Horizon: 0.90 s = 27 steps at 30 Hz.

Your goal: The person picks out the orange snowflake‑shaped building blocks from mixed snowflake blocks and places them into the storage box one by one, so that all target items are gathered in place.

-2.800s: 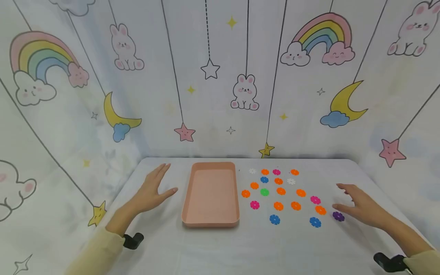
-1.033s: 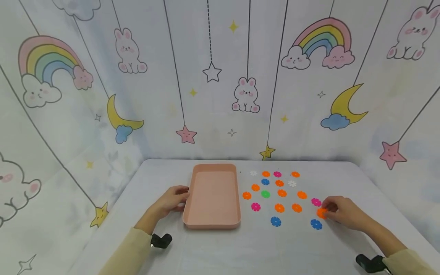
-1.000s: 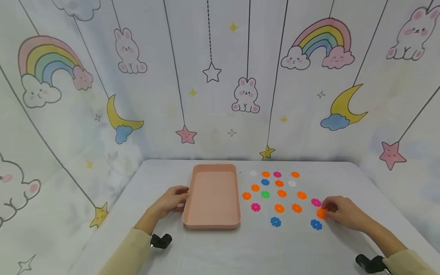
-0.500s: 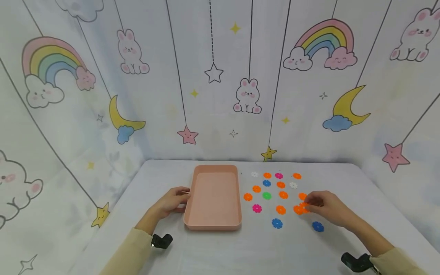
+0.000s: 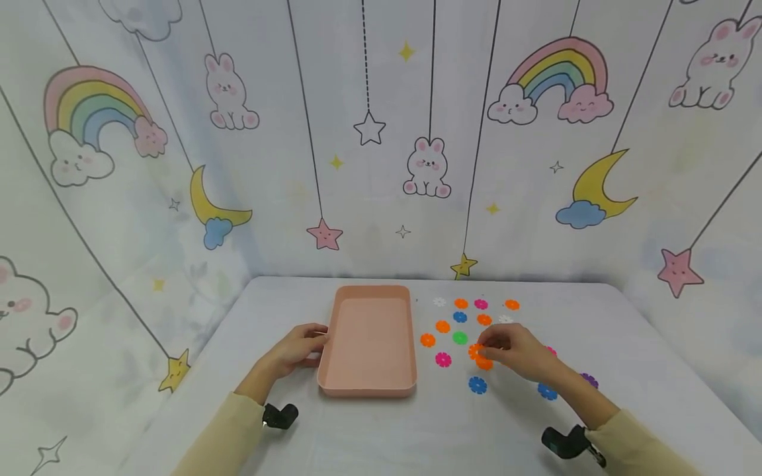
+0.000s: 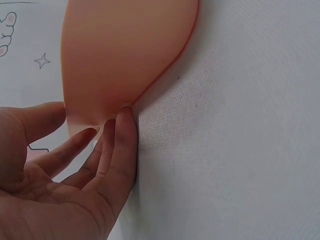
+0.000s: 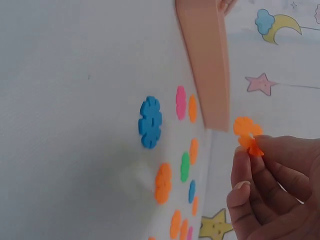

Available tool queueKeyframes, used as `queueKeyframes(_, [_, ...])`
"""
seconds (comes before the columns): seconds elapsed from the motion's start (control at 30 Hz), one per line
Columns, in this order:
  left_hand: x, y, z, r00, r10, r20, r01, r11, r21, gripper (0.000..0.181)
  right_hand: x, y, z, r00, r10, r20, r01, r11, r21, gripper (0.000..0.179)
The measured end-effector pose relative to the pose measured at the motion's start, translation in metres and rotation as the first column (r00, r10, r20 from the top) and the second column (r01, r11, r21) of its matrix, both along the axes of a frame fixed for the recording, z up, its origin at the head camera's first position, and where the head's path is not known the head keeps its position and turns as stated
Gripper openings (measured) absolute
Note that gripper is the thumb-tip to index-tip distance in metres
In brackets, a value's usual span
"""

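Note:
Between the thumb and fingertips of my right hand (image 5: 514, 347) is an orange flower-shaped disc (image 7: 246, 134), raised off the table in the right wrist view. In the head view it overlaps another orange disc (image 5: 485, 364) lying on the table. My left hand (image 5: 296, 347) stays at the left side of a shallow peach tray (image 5: 367, 393), its fingertips touching the outer wall, as the left wrist view shows close up. The tray's inside is bare. Near the right hand lie a green disc (image 5: 460, 338) and a blue disc (image 5: 477, 385).
Several more flower-shaped discs are scattered right of the tray, among them a pink disc (image 5: 443, 359), a white disc (image 5: 439, 302) and a purple disc (image 5: 589, 381). Part of the group is hidden behind the right hand and forearm. A patterned cloth (image 5: 369, 185) hangs behind the table.
The left hand has come in to the tray's side and stayed there. The right hand has taken an orange disc from the right of the group and carried it left, nearer the tray.

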State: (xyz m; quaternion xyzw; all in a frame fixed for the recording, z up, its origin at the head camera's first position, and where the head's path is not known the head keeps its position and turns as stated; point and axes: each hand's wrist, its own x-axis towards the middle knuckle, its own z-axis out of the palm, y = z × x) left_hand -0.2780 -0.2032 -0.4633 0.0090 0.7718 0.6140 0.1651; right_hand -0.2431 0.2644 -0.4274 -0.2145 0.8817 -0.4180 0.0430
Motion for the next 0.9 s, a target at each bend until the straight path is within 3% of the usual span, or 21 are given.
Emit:
queueKeyframes(0.33, [0.001, 0.0, -0.002, 0.999, 0.037, 0.011, -0.037, 0.999, -0.016, 0.044, -0.006, -0.035, 0.003, 0.996, 0.026, 0.09, -0.022, 0.998, -0.054, 0.016])
queueKeyframes(0.57, [0.002, -0.002, -0.002, 1.0, 0.028, 0.012, -0.028, 1.0, -0.012, 0.045, -0.01, -0.064, 0.007, 0.992, 0.051, 0.111, -0.041, 0.995, -0.095, 0.021])
queueKeyframes(0.9, [0.0, 0.0, 0.0, 1.0, 0.018, 0.009, -0.018, 1.0, -0.005, 0.044, -0.019, -0.106, 0.006, 0.983, 0.058, 0.172, -0.026, 0.983, -0.18, 0.012])
